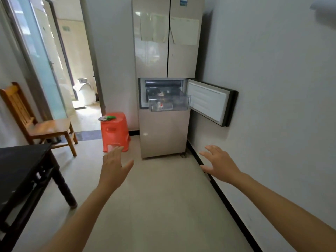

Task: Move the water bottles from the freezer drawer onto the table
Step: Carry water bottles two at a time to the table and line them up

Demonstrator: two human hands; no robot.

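Observation:
A tall beige fridge (164, 135) stands ahead against the far wall. Its middle freezer door (209, 102) is swung open to the right. A clear plastic freezer drawer (179, 106) is pulled out, and a water bottle (161, 106) with a red label lies inside it. The dark wooden table (20, 164) is at my near left. My left hand (113, 168) and my right hand (219, 163) are both stretched out in front of me, fingers spread and holding nothing, well short of the fridge.
An orange plastic stool (114, 132) with a plate and something green on it stands left of the fridge. A wooden chair (41, 124) sits by the left wall, behind the table. A doorway (78, 70) opens at the back left. A white wall (272, 106) runs along my right.

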